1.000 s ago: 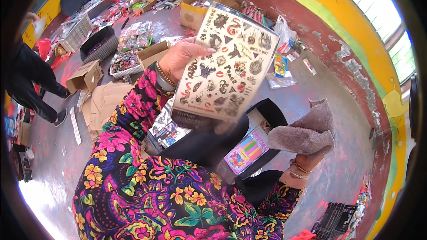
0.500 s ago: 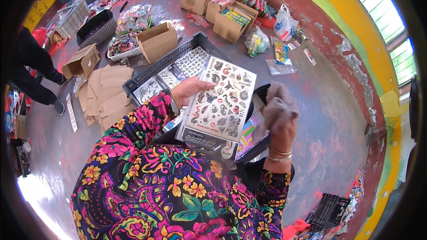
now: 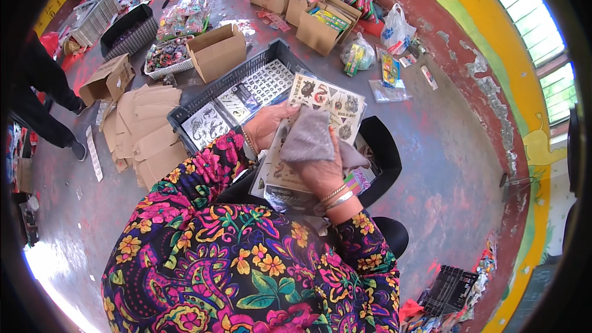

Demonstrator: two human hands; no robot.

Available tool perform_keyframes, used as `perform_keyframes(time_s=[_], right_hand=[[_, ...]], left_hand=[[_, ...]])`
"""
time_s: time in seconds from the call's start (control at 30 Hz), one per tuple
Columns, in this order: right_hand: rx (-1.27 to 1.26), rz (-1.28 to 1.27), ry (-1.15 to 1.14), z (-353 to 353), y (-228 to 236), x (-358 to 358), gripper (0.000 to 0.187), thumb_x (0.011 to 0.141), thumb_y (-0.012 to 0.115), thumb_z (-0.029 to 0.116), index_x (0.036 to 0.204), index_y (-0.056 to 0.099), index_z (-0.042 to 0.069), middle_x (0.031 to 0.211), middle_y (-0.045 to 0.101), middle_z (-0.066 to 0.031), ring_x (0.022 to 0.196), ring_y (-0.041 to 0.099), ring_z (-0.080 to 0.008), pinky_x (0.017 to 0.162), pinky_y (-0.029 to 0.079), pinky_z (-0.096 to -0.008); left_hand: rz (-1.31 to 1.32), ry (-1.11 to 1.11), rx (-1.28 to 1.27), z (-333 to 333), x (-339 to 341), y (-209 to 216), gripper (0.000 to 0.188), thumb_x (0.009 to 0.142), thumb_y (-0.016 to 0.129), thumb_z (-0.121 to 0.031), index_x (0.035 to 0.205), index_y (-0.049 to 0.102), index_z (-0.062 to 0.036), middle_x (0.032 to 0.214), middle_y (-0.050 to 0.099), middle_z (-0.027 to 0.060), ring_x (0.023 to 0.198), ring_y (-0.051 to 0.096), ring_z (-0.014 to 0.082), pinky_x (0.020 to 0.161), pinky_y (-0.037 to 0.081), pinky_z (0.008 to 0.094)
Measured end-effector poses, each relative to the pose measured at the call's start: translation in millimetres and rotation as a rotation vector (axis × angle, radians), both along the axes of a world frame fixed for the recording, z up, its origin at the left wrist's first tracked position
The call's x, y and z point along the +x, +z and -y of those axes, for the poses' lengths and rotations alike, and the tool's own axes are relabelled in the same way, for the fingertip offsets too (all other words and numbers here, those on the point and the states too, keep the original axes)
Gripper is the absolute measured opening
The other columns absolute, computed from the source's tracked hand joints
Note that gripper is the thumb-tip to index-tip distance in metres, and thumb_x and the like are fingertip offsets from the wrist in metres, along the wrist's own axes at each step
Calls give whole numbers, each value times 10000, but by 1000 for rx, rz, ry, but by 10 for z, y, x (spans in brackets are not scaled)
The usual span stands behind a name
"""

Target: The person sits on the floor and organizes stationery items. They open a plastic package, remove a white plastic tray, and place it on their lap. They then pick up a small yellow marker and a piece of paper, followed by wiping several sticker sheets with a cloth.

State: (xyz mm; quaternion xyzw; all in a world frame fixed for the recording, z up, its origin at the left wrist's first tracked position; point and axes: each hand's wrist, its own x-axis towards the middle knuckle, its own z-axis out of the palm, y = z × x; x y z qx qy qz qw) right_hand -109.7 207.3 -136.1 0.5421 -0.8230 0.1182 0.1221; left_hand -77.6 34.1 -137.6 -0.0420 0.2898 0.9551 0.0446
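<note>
My left hand (image 3: 268, 124) grips the left edge of a temporary tattoo sheet (image 3: 342, 100), which is tilted over my lap and has more packets beneath it. A greyish cloth (image 3: 308, 134) lies bunched under my right hand (image 3: 325, 171), pressed flat against the sheet's printed face and hiding much of it. Beyond my left hand stands a dark plastic crate (image 3: 179, 113) with tattoo packets (image 3: 266, 81) inside, some printed with letters, others with scorpion-like shapes. To the right of the sheet is a black container (image 3: 385, 154), holding colourful packets partly covered by my arm.
Flattened cardboard (image 3: 145, 126) lies left of the crate. Open cardboard boxes (image 3: 217, 52) and a basket of small goods (image 3: 168, 60) stand farther off. Plastic bags (image 3: 394, 29) sit near the right wall. A person in dark trousers (image 3: 52, 86) stands at the left.
My right hand has swung left with the cloth, from beside the sheet onto its face. The sheet has shifted slightly to the right, while my left hand keeps its grip.
</note>
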Motion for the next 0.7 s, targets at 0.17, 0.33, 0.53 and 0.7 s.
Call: perform_keyframes(time_s=[0.17, 0.33, 0.53, 0.7], right_hand=[[-136, -26, -143, 74, 144, -450, 454, 847, 487, 384, 1224, 516, 133, 1264, 496, -98, 1217, 403, -288, 1041, 232, -459], [-194, 203, -173, -67, 246, -357, 400, 828, 527, 333, 1169, 563, 128, 1209, 534, -109, 1194, 410, -321, 1023, 238, -462], [-91, 188, -2, -211, -47, -123, 456, 842, 502, 333, 1250, 490, 129, 1287, 465, -131, 1257, 344, -318, 1064, 180, -476], [-255, 114, 102, 78, 180, -330, 450, 856, 459, 284, 1264, 458, 95, 1326, 419, -165, 1273, 314, -354, 1080, 131, -524]], left_hand=[[-27, -18, -21, -69, 33, 73, 407, 940, 430, -138, 1334, 346, -79, 1246, 506, 108, 1086, 542, 233, 941, 437, 393], [-67, 15, -109, -60, 53, 12, 465, 915, 444, -76, 1359, 307, -59, 1277, 481, 117, 1106, 531, 231, 937, 442, 384], [-89, 25, -220, -51, -22, -59, 499, 871, 465, 9, 1348, 329, -44, 1233, 520, 107, 1088, 535, 201, 937, 435, 345], [-56, -34, -454, -204, -80, 109, 395, 886, 483, -24, 1279, 450, -47, 1215, 532, 73, 1081, 519, 161, 923, 426, 305]])
